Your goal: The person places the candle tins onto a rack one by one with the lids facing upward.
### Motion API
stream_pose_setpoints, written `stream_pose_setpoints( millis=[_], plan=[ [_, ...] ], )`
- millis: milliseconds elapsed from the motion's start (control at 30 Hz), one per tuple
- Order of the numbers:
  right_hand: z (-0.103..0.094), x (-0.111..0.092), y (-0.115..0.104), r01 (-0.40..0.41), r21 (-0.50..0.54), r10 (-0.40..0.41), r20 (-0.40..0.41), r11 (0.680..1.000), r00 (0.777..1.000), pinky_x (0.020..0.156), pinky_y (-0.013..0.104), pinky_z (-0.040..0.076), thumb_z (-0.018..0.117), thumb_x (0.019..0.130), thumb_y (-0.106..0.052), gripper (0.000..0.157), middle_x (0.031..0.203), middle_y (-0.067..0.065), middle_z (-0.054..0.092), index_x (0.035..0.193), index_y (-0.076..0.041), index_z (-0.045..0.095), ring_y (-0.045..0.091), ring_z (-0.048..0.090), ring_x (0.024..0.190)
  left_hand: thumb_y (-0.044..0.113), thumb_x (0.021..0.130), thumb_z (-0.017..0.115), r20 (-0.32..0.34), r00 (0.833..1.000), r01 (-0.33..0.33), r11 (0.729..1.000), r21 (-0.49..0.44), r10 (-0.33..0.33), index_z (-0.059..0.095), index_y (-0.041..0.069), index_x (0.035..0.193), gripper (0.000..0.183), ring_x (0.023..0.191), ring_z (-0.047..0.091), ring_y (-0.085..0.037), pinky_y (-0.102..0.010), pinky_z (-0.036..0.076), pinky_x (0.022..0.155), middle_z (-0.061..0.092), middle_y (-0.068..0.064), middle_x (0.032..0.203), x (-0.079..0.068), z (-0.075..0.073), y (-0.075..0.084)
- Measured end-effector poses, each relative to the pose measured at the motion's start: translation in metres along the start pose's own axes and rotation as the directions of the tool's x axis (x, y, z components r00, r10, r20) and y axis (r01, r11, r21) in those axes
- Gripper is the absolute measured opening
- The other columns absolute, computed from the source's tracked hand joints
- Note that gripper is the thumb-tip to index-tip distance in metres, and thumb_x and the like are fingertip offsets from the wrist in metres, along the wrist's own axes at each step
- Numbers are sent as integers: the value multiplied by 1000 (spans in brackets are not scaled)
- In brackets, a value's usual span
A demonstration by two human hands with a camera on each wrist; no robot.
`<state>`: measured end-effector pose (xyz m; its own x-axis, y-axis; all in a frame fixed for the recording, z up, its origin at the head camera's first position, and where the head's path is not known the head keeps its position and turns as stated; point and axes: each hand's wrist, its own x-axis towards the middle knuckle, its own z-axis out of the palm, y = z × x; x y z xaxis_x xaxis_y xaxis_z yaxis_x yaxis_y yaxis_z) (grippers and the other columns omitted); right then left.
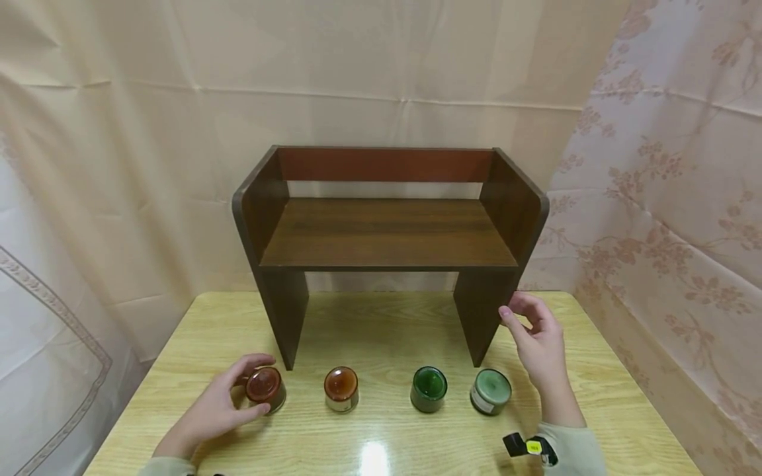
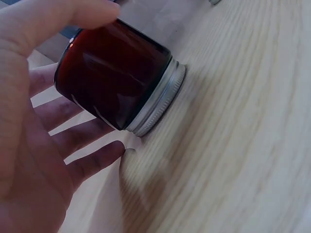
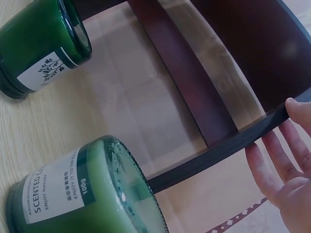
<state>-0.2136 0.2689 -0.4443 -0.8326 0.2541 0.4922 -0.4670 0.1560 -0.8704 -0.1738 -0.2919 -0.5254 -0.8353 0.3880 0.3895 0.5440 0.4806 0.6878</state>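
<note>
My left hand (image 1: 223, 403) wraps thumb and fingers around a dark red-brown glass candle jar (image 1: 264, 387) at the table's left. In the left wrist view this jar (image 2: 114, 73) stands upside down, its silvery screw lid (image 2: 160, 99) against the wood. My right hand (image 1: 540, 337) pinches the right side panel of a dark brown wooden desk shelf (image 1: 389, 231). In the right wrist view, the thumb lies on one face of the panel edge (image 3: 218, 150) and the fingertips on the other.
Between the hands stand an amber jar (image 1: 341, 389), a dark green jar (image 1: 428, 389) and a lighter green scented candle (image 1: 491, 391) with a white label. They line up before the shelf on the pale wooden table (image 1: 309, 439). Beige curtains (image 1: 387, 66) hang behind.
</note>
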Motion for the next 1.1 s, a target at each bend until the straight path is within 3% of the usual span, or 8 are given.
stream_pose_setpoints(
  millis=[267, 467, 600, 1100],
  plan=[
    [-1, 0, -1, -10, -6, 10, -13, 1000, 1000, 80, 22, 64, 69, 99, 17, 25, 100, 0, 68, 123, 16, 61, 10, 68, 99, 11, 85, 96, 46, 998, 39, 995, -88, -35, 56, 2, 147, 75, 117, 69, -9, -17, 51, 100, 70, -11, 135, 2, 2, -2],
    [-1, 0, 0, -9, -10, 8, -14, 1000, 1000, 80, 21, 64, 69, 99, 17, 25, 100, -1, 68, 123, 16, 61, 9, 69, 99, 13, 84, 97, 65, 995, 79, 994, -78, -74, 56, 2, 146, 75, 117, 68, -8, -14, 47, 101, 71, -2, 132, 2, 3, -5],
    [-1, 0, -1, -10, -16, 10, -6, 1000, 1000, 80, 21, 64, 69, 99, 15, 26, 101, -2, 69, 124, 16, 61, 8, 69, 100, 11, 84, 96, 69, 994, 86, 994, -75, -80, 55, 1, 147, 76, 117, 68, -7, -12, 45, 103, 71, -3, 132, -1, 4, -7],
    [0, 0, -1, -4, -36, 5, 16, 999, 1000, 81, 22, 64, 70, 100, 12, 25, 102, -2, 69, 124, 14, 62, 7, 69, 100, 8, 84, 96, 100, 991, 112, 969, -219, -92, 55, -1, 145, 74, 118, 69, -8, -12, 47, 102, 72, -5, 129, -4, 4, -7]
  ],
)
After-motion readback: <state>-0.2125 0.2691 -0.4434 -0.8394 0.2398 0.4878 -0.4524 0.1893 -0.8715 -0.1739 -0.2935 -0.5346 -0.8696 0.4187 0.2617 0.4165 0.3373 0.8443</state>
